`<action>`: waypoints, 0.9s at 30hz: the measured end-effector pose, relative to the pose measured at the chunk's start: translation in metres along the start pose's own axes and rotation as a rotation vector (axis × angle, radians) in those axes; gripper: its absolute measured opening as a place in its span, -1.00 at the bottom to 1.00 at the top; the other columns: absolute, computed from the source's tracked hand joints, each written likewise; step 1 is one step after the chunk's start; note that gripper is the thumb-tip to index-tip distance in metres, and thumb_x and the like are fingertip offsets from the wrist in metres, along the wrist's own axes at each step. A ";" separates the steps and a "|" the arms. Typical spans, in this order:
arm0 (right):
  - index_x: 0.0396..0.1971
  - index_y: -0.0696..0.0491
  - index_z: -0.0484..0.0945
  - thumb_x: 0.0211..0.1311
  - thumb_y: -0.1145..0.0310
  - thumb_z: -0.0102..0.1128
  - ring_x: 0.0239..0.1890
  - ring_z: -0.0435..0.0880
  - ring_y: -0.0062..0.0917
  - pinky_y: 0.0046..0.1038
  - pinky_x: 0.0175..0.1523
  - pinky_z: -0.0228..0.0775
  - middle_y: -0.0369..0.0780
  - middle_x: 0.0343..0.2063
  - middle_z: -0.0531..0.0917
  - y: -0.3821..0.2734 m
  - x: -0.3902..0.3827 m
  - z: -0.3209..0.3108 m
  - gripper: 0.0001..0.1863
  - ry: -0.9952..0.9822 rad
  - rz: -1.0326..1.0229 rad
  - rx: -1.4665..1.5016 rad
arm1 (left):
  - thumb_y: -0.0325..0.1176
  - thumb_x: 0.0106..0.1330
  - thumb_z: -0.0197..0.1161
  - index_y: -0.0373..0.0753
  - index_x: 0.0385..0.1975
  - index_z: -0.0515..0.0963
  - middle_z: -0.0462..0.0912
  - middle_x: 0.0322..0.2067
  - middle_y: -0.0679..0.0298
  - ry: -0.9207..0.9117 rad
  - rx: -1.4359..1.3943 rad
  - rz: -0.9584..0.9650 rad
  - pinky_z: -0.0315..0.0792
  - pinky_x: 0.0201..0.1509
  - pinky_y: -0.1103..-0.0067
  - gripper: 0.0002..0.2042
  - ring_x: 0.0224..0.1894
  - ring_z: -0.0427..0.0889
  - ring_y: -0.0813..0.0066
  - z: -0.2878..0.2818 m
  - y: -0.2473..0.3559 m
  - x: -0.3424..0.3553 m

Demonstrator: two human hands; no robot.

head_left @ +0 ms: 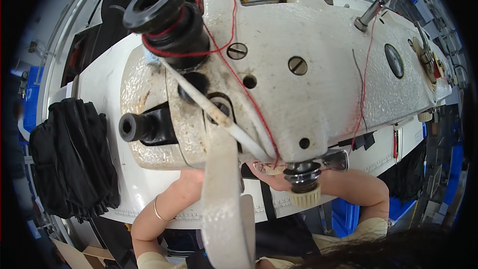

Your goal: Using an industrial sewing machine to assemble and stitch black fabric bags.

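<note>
white sewing machine head (279, 32) looms closest, heavy and rigid by its look. below it spreads the white surface (102, 77), with a heap of black fabric (72, 157) slumped at its left. the left forearm (149, 224) and right forearm (356, 187) angle inward from flared elbows, converging behind the machine. the left hand (193, 179) is mostly hidden and the right hand (274, 181) shows only partly; i cannot tell whether either is spread or gripping. between the forearms, a black strip (268, 199) crosses the ruled near edge, likely light, limp and best pinched flat by its sides. thin red thread (254, 101) drapes the casing.
</note>
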State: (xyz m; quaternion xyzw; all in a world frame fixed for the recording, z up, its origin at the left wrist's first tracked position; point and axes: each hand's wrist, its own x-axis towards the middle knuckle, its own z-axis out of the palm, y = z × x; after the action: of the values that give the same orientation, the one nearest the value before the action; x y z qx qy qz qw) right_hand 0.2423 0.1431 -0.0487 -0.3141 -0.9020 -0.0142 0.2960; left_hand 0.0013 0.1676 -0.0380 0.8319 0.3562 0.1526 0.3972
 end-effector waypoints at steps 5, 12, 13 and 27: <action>-0.56 0.08 0.46 -0.17 0.38 0.14 -0.13 0.54 -0.38 -0.42 -0.02 0.41 -0.16 -0.32 0.59 0.000 0.000 -0.011 -0.87 -0.018 0.010 -0.042 | -0.38 0.19 0.18 -0.29 -0.14 0.54 0.60 -0.13 0.11 -0.009 -0.170 -0.048 0.46 0.04 0.44 -0.74 -0.08 0.58 0.30 0.005 -0.007 -0.001; -0.56 0.10 0.46 -0.13 0.36 0.14 -0.13 0.54 -0.35 -0.42 0.00 0.40 -0.13 -0.31 0.59 0.000 0.002 -0.017 -0.86 -0.096 -0.069 -0.055 | -0.30 0.32 0.02 -0.31 -0.05 0.45 0.56 -0.09 0.13 -0.062 -0.316 -0.172 0.47 0.01 0.47 -0.71 -0.13 0.56 0.37 0.001 0.002 -0.003; -0.55 0.12 0.47 -0.06 0.34 0.17 -0.13 0.54 -0.33 -0.42 0.00 0.40 -0.12 -0.31 0.59 -0.001 0.001 -0.022 -0.84 -0.130 -0.080 -0.075 | -0.28 0.34 -0.01 -0.31 -0.04 0.44 0.55 -0.09 0.13 -0.080 -0.345 -0.171 0.47 0.01 0.48 -0.70 -0.13 0.55 0.38 0.001 0.005 0.000; -0.51 0.12 0.49 0.20 0.19 0.12 -0.43 0.48 -0.56 -0.47 -0.27 0.36 -0.28 -0.62 0.42 0.020 0.016 -0.021 -0.72 0.055 1.158 1.099 | -0.67 0.09 0.17 -0.29 -0.07 0.52 0.59 -0.24 0.21 0.084 0.316 0.168 0.49 -0.21 0.61 -0.64 -0.23 0.60 0.43 0.000 0.015 0.011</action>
State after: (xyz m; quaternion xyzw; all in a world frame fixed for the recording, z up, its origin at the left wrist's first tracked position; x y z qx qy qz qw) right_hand 0.2542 0.1636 -0.0258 -0.5413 -0.4658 0.5808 0.3907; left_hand 0.0156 0.1688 -0.0267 0.9037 0.3212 0.1618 0.2322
